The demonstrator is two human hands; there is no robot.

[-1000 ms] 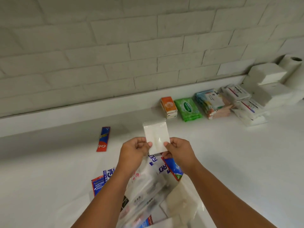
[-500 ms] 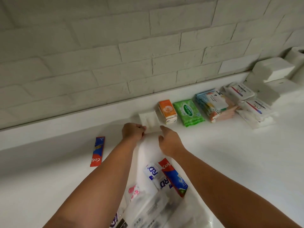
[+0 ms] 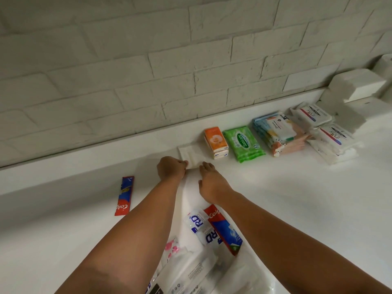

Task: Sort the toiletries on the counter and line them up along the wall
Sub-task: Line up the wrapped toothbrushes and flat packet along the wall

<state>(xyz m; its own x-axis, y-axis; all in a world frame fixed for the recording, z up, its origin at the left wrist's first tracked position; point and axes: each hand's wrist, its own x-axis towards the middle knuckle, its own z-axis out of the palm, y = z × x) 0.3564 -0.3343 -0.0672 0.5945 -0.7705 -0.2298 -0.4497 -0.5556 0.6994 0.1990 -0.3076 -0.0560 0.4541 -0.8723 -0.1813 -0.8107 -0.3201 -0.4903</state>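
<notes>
Since a second ago the white packet (image 3: pixel 190 152) has come down from mid-air onto the counter (image 3: pixel 297 198). It lies flat at the left end of the row, just beside the orange tissue packs (image 3: pixel 216 143). It sits straight ahead of both hands, long axis pointing from me toward the wall (image 3: pixel 191 81). My left hand (image 3: pixel 170 169) pinches its near left corner. My right hand (image 3: pixel 211 183) is slack-fingered, tips at the near right edge, holding nothing.

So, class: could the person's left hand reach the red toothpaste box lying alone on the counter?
Probably yes: the red toothpaste box lies on the counter, nothing between it and the left hand. That hand pinches the white packet, so it must let go first.
</notes>
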